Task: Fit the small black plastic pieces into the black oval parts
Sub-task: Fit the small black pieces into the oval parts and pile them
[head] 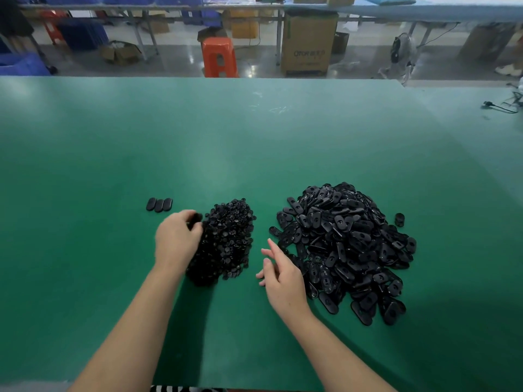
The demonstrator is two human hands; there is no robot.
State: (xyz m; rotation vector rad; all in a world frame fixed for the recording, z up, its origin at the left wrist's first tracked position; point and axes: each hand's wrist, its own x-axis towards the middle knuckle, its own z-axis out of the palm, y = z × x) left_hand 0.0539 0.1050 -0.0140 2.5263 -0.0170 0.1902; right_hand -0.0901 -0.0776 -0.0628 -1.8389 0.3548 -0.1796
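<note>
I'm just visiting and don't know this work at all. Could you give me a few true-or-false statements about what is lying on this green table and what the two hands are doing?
1. The heap of black oval plastic parts lies to the right of the heap of small black plastic pieces. True.
2. The left hand lies flat on the green table, away from both heaps. False: it holds a black part at the left edge of the small-piece heap.
3. Three black oval parts lie in a row to the left of the small-piece heap. True.
4. The right hand grips a fistful of oval parts. False: its fingers are loosely spread and hold nothing.
5. An orange plastic stool stands on the table. False: it stands on the floor beyond it.
</note>
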